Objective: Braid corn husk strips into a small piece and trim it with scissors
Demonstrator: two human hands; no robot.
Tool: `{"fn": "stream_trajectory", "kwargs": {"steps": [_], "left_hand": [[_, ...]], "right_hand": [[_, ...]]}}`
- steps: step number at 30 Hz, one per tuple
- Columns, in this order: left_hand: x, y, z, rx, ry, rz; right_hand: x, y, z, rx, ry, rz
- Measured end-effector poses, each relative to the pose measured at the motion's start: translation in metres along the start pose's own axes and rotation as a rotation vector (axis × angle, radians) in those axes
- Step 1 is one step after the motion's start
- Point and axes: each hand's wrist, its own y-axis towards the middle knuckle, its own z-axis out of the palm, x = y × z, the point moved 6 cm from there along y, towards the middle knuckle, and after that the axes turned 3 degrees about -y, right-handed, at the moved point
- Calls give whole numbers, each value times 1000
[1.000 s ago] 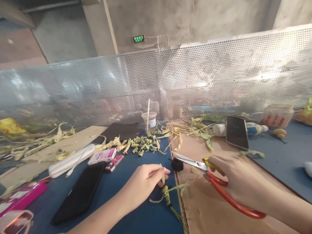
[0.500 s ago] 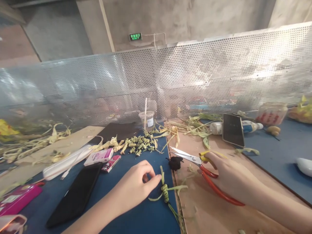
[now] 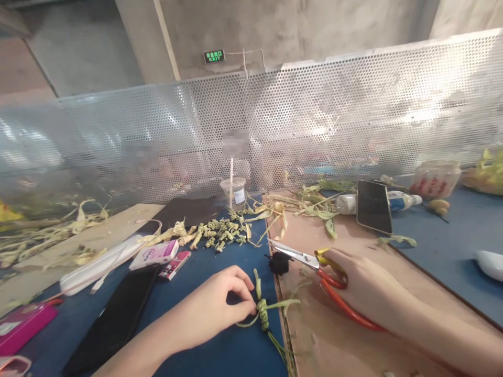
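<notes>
So the left hand (image 3: 223, 303) is curled, thumb close to the fingertips, right by the green knot (image 3: 263, 314) on the blue mat (image 3: 212, 343); can't tell if it's pinching it. Right hand's (image 3: 361, 280) got the scissors (image 3: 314, 261), blades slightly apart near some black stuff (image 3: 279, 263). Braided bits (image 3: 223, 230) sit further back, near a cup (image 3: 233, 192).

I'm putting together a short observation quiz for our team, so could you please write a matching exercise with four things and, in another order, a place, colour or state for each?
1. Scissors
2. Clear cup
3. Exit sign
4. Knotted green strip

A. Glowing green lettering
B. By the left hand's fingertips
C. In the right hand
D. Has a straw in it

Right pairs: 1-C, 2-D, 3-A, 4-B.
</notes>
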Motion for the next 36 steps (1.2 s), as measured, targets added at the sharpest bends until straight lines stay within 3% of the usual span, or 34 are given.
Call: {"fn": "stream_trajectory", "kwargs": {"steps": [11, 24, 36], "left_hand": [[-5, 1, -2, -77, 45, 61], [-1, 0, -9, -167, 170, -37], [-5, 1, -9, -174, 47, -42]], "right_hand": [[2, 0, -1, -23, -4, -11], [4, 0, -2, 14, -28, -4], [7, -3, -4, 40, 16, 13]]}}
